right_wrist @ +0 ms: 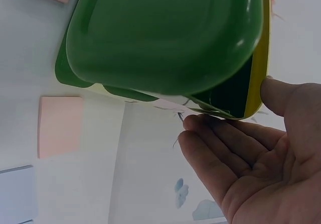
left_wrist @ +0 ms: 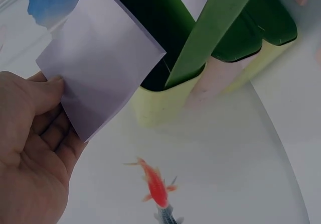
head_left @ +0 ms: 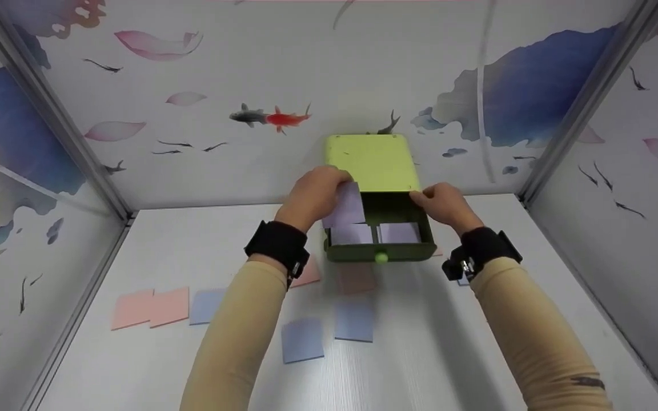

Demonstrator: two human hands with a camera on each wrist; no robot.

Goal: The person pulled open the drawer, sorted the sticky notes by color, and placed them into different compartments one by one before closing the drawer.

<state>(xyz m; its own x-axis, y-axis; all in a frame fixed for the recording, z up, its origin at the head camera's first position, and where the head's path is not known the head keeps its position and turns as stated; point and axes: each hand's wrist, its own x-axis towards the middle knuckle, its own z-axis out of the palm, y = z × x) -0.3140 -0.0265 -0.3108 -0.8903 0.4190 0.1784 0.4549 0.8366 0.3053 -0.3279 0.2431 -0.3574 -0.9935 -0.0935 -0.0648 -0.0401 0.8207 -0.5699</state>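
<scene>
In the centre of the head view, the left hand (head_left: 315,194) pinches a lilac paper square (head_left: 345,208) between thumb and fingers, above the left part of a dark green drawer (head_left: 352,254) pulled out from a lime-green box (head_left: 372,162). Right of centre, the right hand (head_left: 448,206) grips the box's edge, thumb on one face and fingers on another. Lilac pads (head_left: 400,233) stand in two drawer compartments, while pink squares (head_left: 169,307) and blue squares (head_left: 303,341) lie lower down on the white table (head_left: 123,377).
</scene>
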